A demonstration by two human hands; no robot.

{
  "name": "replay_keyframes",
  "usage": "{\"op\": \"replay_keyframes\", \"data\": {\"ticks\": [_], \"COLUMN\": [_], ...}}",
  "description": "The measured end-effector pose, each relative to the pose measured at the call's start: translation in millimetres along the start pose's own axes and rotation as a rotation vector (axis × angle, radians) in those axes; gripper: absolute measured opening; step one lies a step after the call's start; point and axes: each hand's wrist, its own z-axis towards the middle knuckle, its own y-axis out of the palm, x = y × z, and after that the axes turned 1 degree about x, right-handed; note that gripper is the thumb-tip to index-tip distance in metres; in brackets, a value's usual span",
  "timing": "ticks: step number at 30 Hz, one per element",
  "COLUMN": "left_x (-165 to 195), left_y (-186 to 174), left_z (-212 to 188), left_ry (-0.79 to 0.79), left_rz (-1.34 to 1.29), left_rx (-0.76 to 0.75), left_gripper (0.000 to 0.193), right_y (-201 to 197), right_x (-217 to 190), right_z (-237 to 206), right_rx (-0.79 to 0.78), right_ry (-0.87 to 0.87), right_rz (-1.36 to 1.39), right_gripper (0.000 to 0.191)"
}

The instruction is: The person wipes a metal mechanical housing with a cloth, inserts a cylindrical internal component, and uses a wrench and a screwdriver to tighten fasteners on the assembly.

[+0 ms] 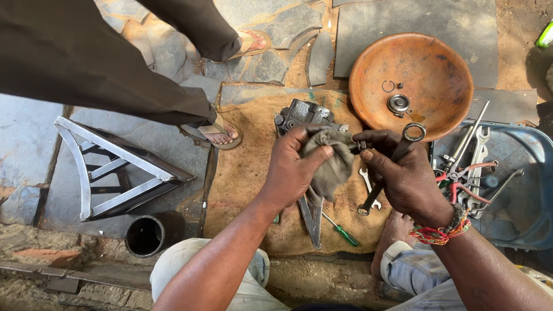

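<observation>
The left hand (291, 170) is closed around a grey rag (328, 167), thumb pressed over the cloth and fingers curled behind it, so its grip is fully taken up by the rag. The right hand (403, 175) is also closed: its fingertips pinch a small dark bolt (355, 147), and the palm clamps a long ring spanner (397, 154) against the fingers.

The bolt lies straight between the two grips, its long axis running roughly level from the right fingertips toward the rag. Its free end meets or goes into the folds of the cloth; the exact contact is hidden. Both hands are at the bolt, the right holding it, the left touching it only through the rag.

The spanner's long axis runs slantwise, ring end up and away from the right grip, the other end down past the wrist.

Beyond the left grip a grey metal casting (302, 115) sits on a burlap sack (242, 173). Below both grips on the sack lie a green-handled screwdriver (344, 231), a small open spanner (368, 187) and a flat metal strip (311, 222). Beyond the right grip is a rusty round dish (415, 57) holding a bearing (398, 103) and a clip ring (388, 86). Outward of the right grip, a blue tub (527, 196) holds spanners and red-handled pliers (466, 181).

Another person's sandalled foot (219, 133) stands beyond the left grip.
</observation>
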Motion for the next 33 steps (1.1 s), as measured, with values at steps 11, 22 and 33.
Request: {"op": "replay_keyframes", "data": {"ticks": [11,22,33], "left_x": [-27,-4,-13], "left_y": [7,23,11], "left_z": [-4,-15,-8], "left_ry": [-0.084,0.032,-0.015], "left_rz": [-0.126,0.251,0.146], "left_rx": [-0.066,-0.016,-0.083], "left_gripper": [0.021,0.018,0.023], "right_y": [9,10,-1], "right_x": [-5,26,32], "right_z": [-7,-1,1], "right_rx": [0.033,0.061,-0.026], "right_ry": [-0.426,-0.119,0.113], "right_rz": [-0.559,-0.259,0.351], "right_gripper": [0.020,0.015,0.034]}}
